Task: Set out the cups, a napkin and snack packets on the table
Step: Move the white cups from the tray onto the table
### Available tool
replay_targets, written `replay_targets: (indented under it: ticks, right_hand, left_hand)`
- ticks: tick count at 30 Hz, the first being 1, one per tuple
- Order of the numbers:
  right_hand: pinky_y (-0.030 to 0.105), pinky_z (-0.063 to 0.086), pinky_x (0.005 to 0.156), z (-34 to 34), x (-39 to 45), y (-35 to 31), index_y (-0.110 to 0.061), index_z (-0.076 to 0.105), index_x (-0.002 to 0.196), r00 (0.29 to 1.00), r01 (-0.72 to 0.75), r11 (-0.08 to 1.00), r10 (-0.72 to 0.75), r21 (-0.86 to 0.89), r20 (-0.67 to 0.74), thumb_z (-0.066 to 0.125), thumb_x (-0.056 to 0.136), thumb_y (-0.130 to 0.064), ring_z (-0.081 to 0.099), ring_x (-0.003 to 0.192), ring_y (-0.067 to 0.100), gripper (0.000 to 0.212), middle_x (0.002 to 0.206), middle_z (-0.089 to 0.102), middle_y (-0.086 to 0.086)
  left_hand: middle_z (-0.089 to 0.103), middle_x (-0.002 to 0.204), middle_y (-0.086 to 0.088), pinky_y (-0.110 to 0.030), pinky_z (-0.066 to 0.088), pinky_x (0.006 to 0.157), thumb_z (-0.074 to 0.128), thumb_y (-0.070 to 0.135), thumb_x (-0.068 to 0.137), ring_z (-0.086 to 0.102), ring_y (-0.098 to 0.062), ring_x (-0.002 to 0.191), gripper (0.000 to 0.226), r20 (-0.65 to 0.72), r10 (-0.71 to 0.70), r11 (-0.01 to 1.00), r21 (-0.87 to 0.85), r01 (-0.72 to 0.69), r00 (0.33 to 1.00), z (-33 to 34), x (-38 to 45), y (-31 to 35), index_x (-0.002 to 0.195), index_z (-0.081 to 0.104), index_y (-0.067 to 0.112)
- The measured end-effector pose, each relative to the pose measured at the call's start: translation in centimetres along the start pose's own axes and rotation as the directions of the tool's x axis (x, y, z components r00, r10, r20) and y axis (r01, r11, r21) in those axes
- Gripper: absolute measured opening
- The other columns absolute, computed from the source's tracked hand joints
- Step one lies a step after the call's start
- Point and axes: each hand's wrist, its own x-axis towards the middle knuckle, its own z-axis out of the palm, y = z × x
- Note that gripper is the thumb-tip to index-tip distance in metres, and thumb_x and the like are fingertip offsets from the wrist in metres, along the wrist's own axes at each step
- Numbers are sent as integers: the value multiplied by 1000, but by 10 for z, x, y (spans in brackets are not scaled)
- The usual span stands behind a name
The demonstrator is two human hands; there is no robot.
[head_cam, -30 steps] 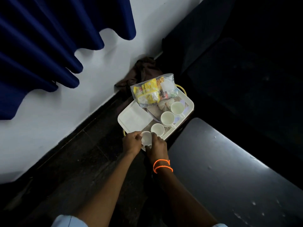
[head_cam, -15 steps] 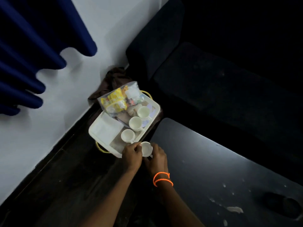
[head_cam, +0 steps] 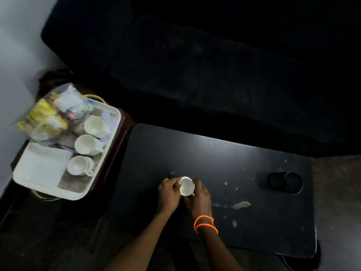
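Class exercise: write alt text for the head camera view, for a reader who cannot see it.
Both hands, left hand and right hand, hold a small white cup over a dark table. To the left, a white tray holds three more cups, a folded napkin and a bag of snack packets.

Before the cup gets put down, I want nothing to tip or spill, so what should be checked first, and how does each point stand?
1. Both hands hold the cup: ok, the left hand and right hand are curled round it.
2. Cup is over the table, not the gap: ok.
3. Cup upright: not ok, its mouth looks tilted toward the camera.
4. Landing spot free of things: ok, only pale marks nearby.
5. Cup already resting on the table: cannot tell.
6. Remaining items ready: ok, three cups, the napkin and the snack bag sit in the tray.
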Motion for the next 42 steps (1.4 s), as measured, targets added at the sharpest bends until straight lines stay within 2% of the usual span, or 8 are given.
replay_targets:
  ticks: [12, 16, 21, 28, 30, 33, 37, 42]
  right_hand:
    - [45, 55, 86, -2, -5, 48, -17, 56, 118, 988, -150, 988, 149, -25, -36, 82, 76, -15, 63, 102, 27, 50, 111, 67, 6]
    - [47, 55, 89, 6, -2, 46, -17, 55, 121, 982, -186, 981, 186, -45, -16, 85, 73, -15, 63, 106, 30, 56, 115, 66, 9]
    - [52, 39, 109, 3, -7, 35, -25, 44, 145, 977, -205, 876, 208, -436, -41, 89, 58, -29, 42, 136, 34, 98, 148, 44, 8]
    - [53, 40, 109, 36, 1, -65, -16, 51, 142, 993, 108, 889, -114, -445, 15, 79, 66, -33, 47, 134, 37, 83, 147, 48, 15]
    - [51, 45, 102, 61, 6, -110, -9, 58, 134, 973, 230, 891, -220, -392, 73, 77, 67, -30, 53, 126, 41, 73, 141, 54, 19]
    - [46, 50, 90, 102, 9, -178, -8, 66, 119, 912, 410, 857, -390, -312, 125, 78, 67, -30, 61, 111, 41, 58, 125, 64, 18]
    - [42, 43, 89, 148, 9, -242, -17, 62, 122, 871, 478, 855, -433, -200, 233, 66, 80, -44, 59, 109, 32, 50, 117, 66, 6]
    - [44, 42, 94, 184, 9, -264, -19, 55, 132, 879, 450, 873, -396, -186, 267, 64, 86, -46, 56, 115, 30, 54, 125, 65, 5]
  left_hand:
    - [68, 114, -16, -51, 62, 89, 62, 8, 98, 71, -33, 102, 30, 143, -10, 1000, 27, 6, 990, 48, 1, -14, 124, 77, 10]
    - [68, 123, -14, -32, 53, 103, 61, 6, 96, 69, -28, 114, 39, 191, -31, 998, 59, 20, 981, 36, 4, -20, 134, 71, 12]
    - [71, 120, -10, -27, 53, 98, 65, 15, 99, 71, -21, 105, 37, 145, -36, 999, 22, 34, 989, 0, 3, -26, 136, 69, 15]
    - [66, 118, 0, -33, 56, 97, 63, 14, 98, 69, -17, 104, 29, -173, 72, 994, 89, -57, 982, -110, -1, -40, 125, 73, 17]
    - [62, 121, 2, -26, 51, 100, 61, 13, 99, 65, -16, 111, 29, -267, 178, 972, 200, -126, 947, -146, -1, -49, 125, 71, 18]
    - [59, 119, -2, -38, 50, 103, 64, 13, 97, 62, -23, 112, 24, -454, 282, 947, 271, -170, 845, -202, 8, -57, 120, 69, 15]
    - [59, 124, -15, -48, 47, 107, 64, 24, 101, 57, -34, 122, 31, -588, 110, 981, 194, 8, 801, -258, 35, -70, 125, 65, 5]
    - [72, 124, -13, -33, 37, 94, 39, 43, 110, 59, -32, 122, 45, -447, -139, 990, -51, 130, 884, -290, 62, -81, 123, 71, 14]
